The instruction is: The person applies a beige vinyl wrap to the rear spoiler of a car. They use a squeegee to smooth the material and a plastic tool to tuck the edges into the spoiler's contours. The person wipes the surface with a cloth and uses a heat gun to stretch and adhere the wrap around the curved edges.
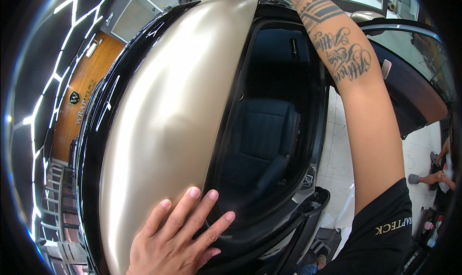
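Along the top of a black car (109, 111) runs a long gold panel (178, 106), smooth and satiny, from near the upper edge of the view down to the lower left. At its near end is the left hand (175, 241), back up and grasping nothing, its fingers spread; the outer ones lie over the gold, while the forefinger and thumb reach past the panel's edge over the black trim. The right arm (373, 135), tattooed and coming from a black sleeve (382, 231), stretches up past the car's side; the right hand is beyond the upper edge, so I cannot tell what it does. Between panel and arm, a dark seat (260, 135) shows inside the car. At upper right, a door (414, 92) stands open over a pale tiled floor (337, 140). Bright lights (32, 135) line the far left.
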`<state>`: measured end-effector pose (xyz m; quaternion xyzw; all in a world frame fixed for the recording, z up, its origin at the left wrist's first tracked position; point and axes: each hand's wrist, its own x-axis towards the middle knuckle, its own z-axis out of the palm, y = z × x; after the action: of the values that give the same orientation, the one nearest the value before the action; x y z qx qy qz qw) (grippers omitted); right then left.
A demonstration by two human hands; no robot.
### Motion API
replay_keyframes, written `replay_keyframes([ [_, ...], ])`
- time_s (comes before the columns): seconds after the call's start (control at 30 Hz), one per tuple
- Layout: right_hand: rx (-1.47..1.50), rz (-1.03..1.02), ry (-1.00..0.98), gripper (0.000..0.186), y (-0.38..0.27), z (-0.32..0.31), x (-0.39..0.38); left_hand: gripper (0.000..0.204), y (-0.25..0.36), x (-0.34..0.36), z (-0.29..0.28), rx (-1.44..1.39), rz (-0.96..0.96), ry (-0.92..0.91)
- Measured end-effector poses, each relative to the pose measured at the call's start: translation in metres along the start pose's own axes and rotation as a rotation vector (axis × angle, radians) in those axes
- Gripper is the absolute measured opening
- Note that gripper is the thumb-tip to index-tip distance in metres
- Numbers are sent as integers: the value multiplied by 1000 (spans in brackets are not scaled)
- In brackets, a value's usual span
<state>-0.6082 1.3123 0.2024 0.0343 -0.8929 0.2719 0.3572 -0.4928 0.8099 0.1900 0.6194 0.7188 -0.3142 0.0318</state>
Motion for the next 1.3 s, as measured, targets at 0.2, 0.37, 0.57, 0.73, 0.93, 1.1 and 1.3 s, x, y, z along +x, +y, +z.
replay_keyframes([
  [0.2,-49,6,59,10,-18,5,-5,66,-5,-1,6,280,-38,-86],
  [0.37,-369,-210,180,14,-14,3,-13,60,-18,3,-1,238,4,-25],
  [0.57,13,-57,339,32,-1,-16,-63,56,-15,-8,-26,167,57,90],
  [0.73,389,209,504,61,-63,31,-79,55,-11,-2,12,98,61,230],
  [0.93,365,100,308,22,-81,78,-50,55,-13,-6,15,135,84,354],
  [1.1,-71,148,426,24,-69,91,-33,54,-15,4,29,157,111,408],
  [1.3,-152,264,349,26,-69,103,-32,55,-15,10,40,200,98,374],
])
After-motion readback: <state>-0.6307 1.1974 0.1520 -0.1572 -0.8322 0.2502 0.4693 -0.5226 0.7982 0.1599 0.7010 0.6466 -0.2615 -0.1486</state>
